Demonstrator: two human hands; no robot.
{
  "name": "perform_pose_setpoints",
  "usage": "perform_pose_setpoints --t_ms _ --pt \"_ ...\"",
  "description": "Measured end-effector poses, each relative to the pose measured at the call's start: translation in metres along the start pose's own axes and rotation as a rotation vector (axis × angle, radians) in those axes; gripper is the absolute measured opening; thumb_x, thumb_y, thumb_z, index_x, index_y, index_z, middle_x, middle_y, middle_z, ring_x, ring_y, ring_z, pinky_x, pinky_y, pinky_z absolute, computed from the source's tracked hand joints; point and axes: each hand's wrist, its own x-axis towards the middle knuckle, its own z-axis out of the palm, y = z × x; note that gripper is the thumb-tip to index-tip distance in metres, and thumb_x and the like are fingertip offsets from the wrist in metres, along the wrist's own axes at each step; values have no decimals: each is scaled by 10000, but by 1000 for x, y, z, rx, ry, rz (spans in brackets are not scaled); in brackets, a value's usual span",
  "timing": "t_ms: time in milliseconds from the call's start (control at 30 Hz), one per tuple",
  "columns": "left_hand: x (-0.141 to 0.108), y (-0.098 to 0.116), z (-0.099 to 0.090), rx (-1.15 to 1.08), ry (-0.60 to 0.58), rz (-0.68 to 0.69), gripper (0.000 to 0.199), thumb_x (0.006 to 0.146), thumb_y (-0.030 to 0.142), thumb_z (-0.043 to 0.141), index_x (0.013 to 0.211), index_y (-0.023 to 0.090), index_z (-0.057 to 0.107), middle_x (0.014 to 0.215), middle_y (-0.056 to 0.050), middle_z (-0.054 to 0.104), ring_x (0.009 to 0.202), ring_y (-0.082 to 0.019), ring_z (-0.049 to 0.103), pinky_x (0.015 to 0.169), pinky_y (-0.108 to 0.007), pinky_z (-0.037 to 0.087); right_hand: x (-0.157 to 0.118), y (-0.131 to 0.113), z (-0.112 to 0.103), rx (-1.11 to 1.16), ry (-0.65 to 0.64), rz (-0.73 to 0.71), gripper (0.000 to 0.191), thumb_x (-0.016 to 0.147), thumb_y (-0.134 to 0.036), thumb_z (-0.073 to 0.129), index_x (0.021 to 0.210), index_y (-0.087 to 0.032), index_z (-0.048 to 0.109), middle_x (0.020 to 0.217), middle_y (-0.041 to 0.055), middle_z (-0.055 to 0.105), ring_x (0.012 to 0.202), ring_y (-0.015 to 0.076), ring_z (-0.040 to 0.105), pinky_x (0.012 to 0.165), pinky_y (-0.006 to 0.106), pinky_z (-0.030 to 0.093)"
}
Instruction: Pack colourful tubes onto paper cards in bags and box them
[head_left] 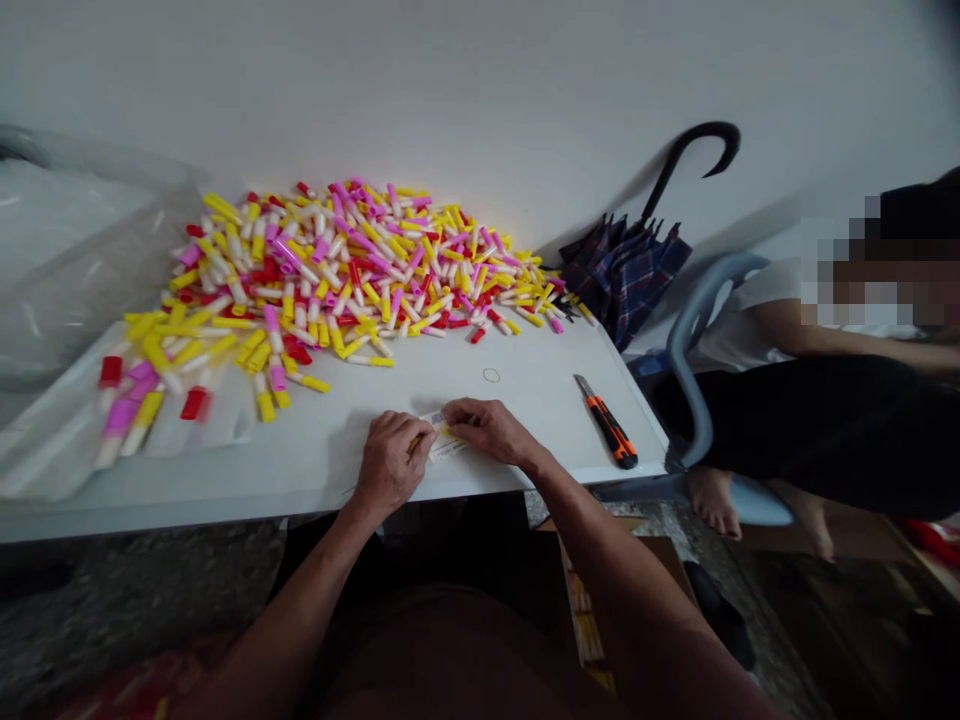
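The small printed label (pixel 442 436) sits under the fingers of the left hand (pixel 390 465) and the right hand (pixel 491 430), so part of it is hidden, and its print is too small to read. In the heap of plastic tubes (pixel 322 270), the upper tubes cover the lower ones. One red tube (pixel 193 403) at the near left is blurred. The left edge cuts off the plastic sheet (pixel 75 270). The right edge cuts off the seated person (pixel 750 320), and a block of pixels covers the head. Below the table, the body of the camera wearer hides most of the cardboard box (pixel 645 555), and its printing cannot be read.
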Motion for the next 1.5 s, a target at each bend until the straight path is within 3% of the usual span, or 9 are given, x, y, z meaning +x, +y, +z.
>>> perform_pose_setpoints --t_ms 133,233,400,500,767,1000,1100,1267,1500 --pt "0 0 0 -7 20 -4 184 1032 304 559 892 227 649 870 -42 691 872 -240 583 869 -421 442 5 1 4 37 106 1 172 913 -242 677 1070 -187 717 906 22 727 758 144 622 742 270 502" --pt "0 0 0 -16 33 -11 181 1031 298 565 889 226 650 873 -38 694 864 -235 588 870 -420 440 -5 0 -16 -82 105 -40 199 955 -305 677 1107 -188 728 995 50 729 822 159 632 764 282 496" --pt "0 -1 1 -29 41 -3 170 1033 293 575 902 222 657 882 -32 702 866 -232 588 867 -420 439 -31 0 -52 -310 -161 -2 281 878 -335 816 1126 -211 771 995 60 718 864 195 643 808 321 494" --pt "0 -3 1 -26 39 -11 164 1027 298 587 903 227 666 884 -28 708 867 -232 591 872 -421 441 -35 2 -48 -354 -237 -64 191 938 -279 754 1123 -238 781 1017 62 714 897 198 647 843 332 495" --pt "0 -2 1 -11 35 -17 169 1023 295 585 890 235 671 897 -31 722 887 -238 608 887 -426 444 -17 9 -30 -384 -146 -150 208 1033 -257 607 1089 -268 808 1001 57 724 884 185 664 821 300 492" --pt "1 -2 1 16 66 -7 165 1024 280 587 884 230 658 871 -20 710 867 -232 595 887 -429 425 -19 9 -27 -243 -231 -180 217 1022 -273 614 1123 -286 805 1035 42 735 948 187 674 861 322 500" --pt "1 -2 1 18 70 -2 166 1023 283 588 882 229 656 864 -21 706 861 -232 591 880 -427 428 -20 3 -27 14 -243 -32 278 1012 -288 609 1262 -251 723 1033 41 733 853 160 656 773 293 516" --pt "0 -3 1 37 39 -18 181 1024 295 577 872 229 650 869 -30 708 872 -239 596 890 -433 427 -18 -3 -8 446 -228 240 642 886 -316 739 1472 -247 485 1132 69 731 599 96 594 487 206 435" --pt "2 6 -2 157 6 33 157 1010 244 565 871 232 637 866 -41 699 864 -262 563 883 -458 414 -17 -6 10 430 -228 212 738 912 -281 694 1582 -256 386 1160 75 724 589 85 628 522 216 479"
